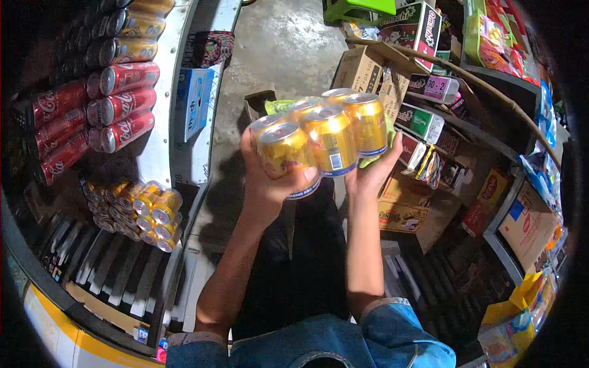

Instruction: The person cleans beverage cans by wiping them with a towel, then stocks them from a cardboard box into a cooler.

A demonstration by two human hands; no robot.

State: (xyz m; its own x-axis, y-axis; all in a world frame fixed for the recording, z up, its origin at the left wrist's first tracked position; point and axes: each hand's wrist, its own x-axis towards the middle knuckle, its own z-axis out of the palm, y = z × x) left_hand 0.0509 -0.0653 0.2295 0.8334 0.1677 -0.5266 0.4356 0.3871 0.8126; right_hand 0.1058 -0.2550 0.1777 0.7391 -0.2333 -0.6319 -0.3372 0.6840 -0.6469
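A plastic-wrapped pack of gold drink cans (331, 138) is held up in front of me, tilted so the can tops show. My left hand (270, 187) grips its left side, with the thumb across the front of a near can. Against the lower right side of the pack is my right hand (371, 172), its thumb pointing up and its other fingers mostly hidden behind the cans. On the shelf to the left are stacked wrapped gold cans (147, 211) and red Coca-Cola cans (126, 104), both apart from my hands.
A blue box (195, 104) stands on the metal shelf ledge (164, 73) at left. Cardboard cartons (359, 67) and noodle boxes (423, 126) crowd the right side. A green plastic stool (362, 8) stands at the back on the concrete floor (285, 49).
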